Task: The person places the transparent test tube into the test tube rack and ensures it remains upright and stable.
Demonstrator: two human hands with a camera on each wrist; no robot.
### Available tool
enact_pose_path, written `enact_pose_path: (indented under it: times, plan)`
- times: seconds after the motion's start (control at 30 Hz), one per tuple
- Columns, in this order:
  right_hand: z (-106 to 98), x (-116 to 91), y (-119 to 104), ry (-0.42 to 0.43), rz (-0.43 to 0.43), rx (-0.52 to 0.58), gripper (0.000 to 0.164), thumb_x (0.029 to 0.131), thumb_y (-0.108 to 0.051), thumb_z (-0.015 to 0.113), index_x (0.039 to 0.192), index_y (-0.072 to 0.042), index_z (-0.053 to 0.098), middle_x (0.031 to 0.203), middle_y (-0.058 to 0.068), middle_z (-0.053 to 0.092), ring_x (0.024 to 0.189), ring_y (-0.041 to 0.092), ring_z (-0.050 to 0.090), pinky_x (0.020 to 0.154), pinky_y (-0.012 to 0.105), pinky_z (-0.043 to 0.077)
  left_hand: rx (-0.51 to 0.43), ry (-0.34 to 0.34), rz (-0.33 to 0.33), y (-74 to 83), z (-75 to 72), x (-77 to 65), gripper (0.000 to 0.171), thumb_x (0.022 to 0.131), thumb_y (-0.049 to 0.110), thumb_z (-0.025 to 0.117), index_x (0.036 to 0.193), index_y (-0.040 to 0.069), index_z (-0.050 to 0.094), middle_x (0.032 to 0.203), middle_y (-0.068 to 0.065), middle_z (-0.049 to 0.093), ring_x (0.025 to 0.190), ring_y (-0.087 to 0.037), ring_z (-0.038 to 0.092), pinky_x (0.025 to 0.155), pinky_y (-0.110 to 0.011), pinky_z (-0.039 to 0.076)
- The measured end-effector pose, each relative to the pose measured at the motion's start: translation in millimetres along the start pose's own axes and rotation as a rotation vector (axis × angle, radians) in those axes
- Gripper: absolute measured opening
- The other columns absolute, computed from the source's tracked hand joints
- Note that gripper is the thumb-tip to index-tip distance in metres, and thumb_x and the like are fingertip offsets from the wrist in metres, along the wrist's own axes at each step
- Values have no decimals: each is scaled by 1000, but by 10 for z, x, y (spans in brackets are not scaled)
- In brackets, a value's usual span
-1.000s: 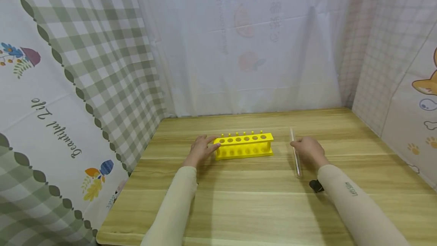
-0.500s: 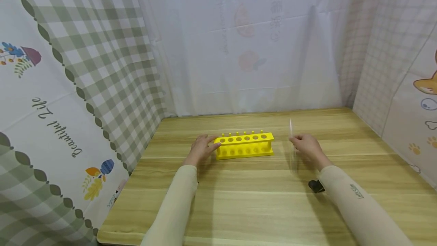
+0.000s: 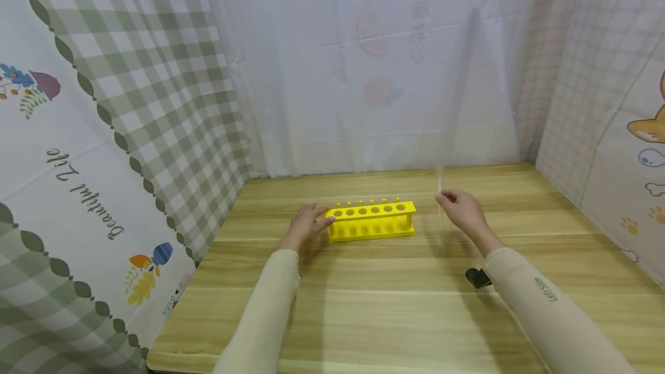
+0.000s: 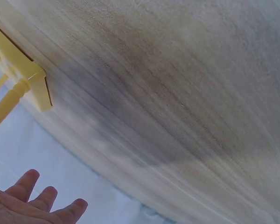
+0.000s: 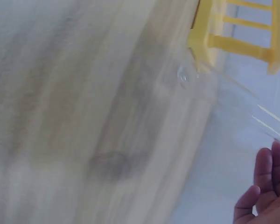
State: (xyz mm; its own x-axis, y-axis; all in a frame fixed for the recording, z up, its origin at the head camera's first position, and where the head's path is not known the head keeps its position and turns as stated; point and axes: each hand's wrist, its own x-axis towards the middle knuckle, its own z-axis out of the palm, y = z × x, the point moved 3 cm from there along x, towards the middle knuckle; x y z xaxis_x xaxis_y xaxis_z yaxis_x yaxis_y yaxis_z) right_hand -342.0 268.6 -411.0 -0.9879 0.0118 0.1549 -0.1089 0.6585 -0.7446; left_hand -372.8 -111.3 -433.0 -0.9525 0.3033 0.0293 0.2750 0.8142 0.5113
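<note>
A yellow test tube rack [image 3: 371, 227] with a row of round holes and short pegs stands upright on the table. At its left end my left hand [image 3: 307, 225] holds the top bar between thumb and index finger; the other fingers spread free in the left wrist view. My right hand [image 3: 464, 210] pinches a clear test tube [image 3: 439, 179] to the right of the rack. The tube stands nearly upright, and its rounded lower end [image 5: 183, 77] shows near the rack's end in the right wrist view. The rack's holes hold nothing.
The wood-grain table [image 3: 384, 316] reaches back to a white curtain [image 3: 312, 103]. A checked cloth [image 3: 156, 62] hangs along the left side and a printed cloth [image 3: 613, 189] along the right. A small black object [image 3: 477, 277] shows beneath the right sleeve.
My right hand has raised the test tube, tipped it from slanting to nearly upright and moved it slightly left towards the rack. The left hand and the rack have stayed in place.
</note>
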Motion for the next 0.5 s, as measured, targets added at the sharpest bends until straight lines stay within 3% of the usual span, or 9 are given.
enact_pose_path:
  times: [0.2,0.5]
  plan:
    - [-29,39,-200,114,-106,14,53,106,-39,46,137,3,53,127,25,58,116,42,53,95,58,43,-3,3,6,-2,2,-8,55,102,43,53,147,11,49,155,-26,32,145,-46,20,113,-65,17]
    - [-40,91,-448,248,-193,53,46,105,-36,51,132,1,59,119,21,63,110,36,57,91,52,45,-15,-1,-5,1,1,-16,55,102,43,53,148,13,49,156,-25,31,146,-44,18,114,-64,17]
